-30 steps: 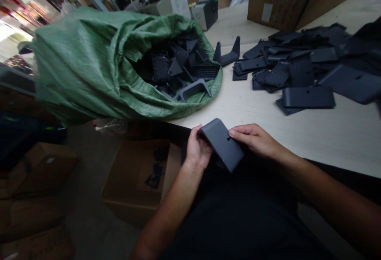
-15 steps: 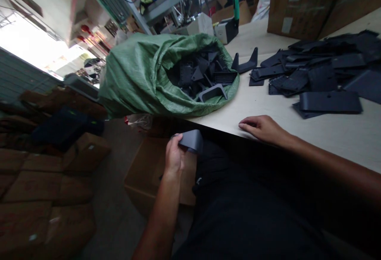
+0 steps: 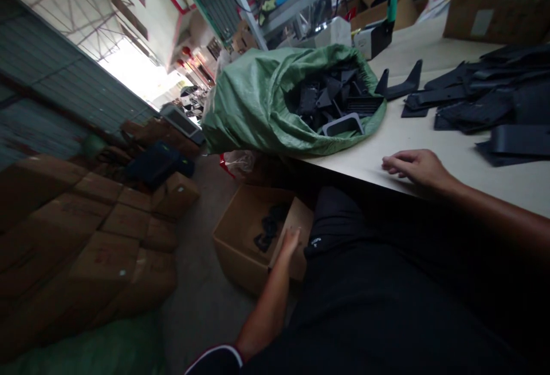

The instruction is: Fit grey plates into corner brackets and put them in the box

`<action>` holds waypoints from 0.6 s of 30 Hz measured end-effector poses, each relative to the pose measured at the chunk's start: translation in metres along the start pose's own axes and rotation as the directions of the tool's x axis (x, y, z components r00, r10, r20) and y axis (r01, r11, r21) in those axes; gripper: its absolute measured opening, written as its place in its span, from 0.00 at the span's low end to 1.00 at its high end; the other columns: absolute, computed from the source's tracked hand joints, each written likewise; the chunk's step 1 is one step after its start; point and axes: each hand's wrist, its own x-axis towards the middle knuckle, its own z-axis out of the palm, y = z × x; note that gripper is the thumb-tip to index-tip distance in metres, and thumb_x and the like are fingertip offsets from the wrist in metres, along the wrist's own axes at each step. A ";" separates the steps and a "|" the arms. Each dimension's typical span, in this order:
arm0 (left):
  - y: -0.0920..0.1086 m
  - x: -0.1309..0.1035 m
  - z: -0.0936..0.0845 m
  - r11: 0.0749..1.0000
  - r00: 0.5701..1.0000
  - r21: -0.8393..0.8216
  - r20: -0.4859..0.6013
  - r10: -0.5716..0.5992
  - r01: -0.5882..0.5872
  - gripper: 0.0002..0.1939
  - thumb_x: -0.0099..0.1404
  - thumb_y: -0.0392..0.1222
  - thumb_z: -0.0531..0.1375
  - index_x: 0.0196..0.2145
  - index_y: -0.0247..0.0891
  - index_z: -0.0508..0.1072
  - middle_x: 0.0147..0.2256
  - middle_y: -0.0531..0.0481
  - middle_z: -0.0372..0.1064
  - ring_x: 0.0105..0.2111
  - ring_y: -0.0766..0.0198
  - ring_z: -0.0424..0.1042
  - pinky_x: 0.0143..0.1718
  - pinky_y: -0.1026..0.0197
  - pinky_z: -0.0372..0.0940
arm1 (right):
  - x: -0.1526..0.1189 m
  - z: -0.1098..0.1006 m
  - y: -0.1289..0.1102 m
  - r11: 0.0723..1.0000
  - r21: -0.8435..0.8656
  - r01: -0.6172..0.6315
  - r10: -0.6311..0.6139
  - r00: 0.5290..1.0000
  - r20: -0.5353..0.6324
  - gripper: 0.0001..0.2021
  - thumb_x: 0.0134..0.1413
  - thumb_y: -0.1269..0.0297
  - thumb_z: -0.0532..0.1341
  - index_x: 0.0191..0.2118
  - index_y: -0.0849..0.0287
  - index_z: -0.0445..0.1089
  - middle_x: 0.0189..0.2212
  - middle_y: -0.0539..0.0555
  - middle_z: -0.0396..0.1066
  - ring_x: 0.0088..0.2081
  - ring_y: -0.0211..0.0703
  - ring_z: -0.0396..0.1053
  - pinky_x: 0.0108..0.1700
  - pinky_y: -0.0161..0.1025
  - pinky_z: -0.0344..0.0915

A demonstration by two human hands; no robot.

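- Two bare hands, well apart: left hand (image 3: 292, 239) at the right flap of the open brown cardboard box (image 3: 240, 266), right hand (image 3: 423, 168) loosely curled at the pale, smooth table (image 3: 354, 158)'s near edge.
- Dark, angular plastic parts (image 3: 267, 231) lay inside the box, left of the nearer left hand, cluster running near-left to far-right.
- Left grip hidden, couldn't tell.

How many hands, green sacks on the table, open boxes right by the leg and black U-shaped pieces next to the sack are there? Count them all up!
Hands (left hand, right hand): 2
Green sack: 1
Open box: 1
Black U-shaped piece: 1
Total: 5
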 end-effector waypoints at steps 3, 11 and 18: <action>-0.004 -0.003 0.028 1.000 0.998 -0.005 0.059 -0.027 0.028 0.20 0.75 0.50 0.65 0.58 0.36 0.75 0.56 0.40 0.74 0.54 0.51 0.76 0.57 0.42 0.73 | 0.001 0.002 0.000 1.000 -0.003 -0.004 0.004 1.000 -0.002 0.16 0.61 0.45 0.69 0.33 0.54 0.82 0.38 0.64 0.82 0.38 0.62 0.78 0.42 0.59 0.71; 0.049 0.009 0.020 0.983 0.980 -0.102 0.115 0.164 -0.152 0.25 0.68 0.55 0.67 0.54 0.36 0.75 0.46 0.40 0.78 0.42 0.52 0.79 0.47 0.48 0.75 | 0.004 0.006 -0.003 1.000 -0.015 0.016 -0.016 1.000 0.003 0.24 0.57 0.41 0.68 0.34 0.62 0.82 0.35 0.63 0.82 0.33 0.48 0.76 0.33 0.42 0.67; 0.153 0.005 0.025 0.871 0.869 -0.301 0.197 0.455 -0.388 0.31 0.55 0.61 0.65 0.50 0.37 0.76 0.41 0.41 0.80 0.32 0.53 0.81 0.40 0.54 0.71 | 0.011 0.009 -0.002 0.998 -0.054 0.040 -0.040 0.999 0.010 0.21 0.69 0.45 0.66 0.37 0.62 0.77 0.31 0.51 0.78 0.31 0.40 0.75 0.38 0.40 0.73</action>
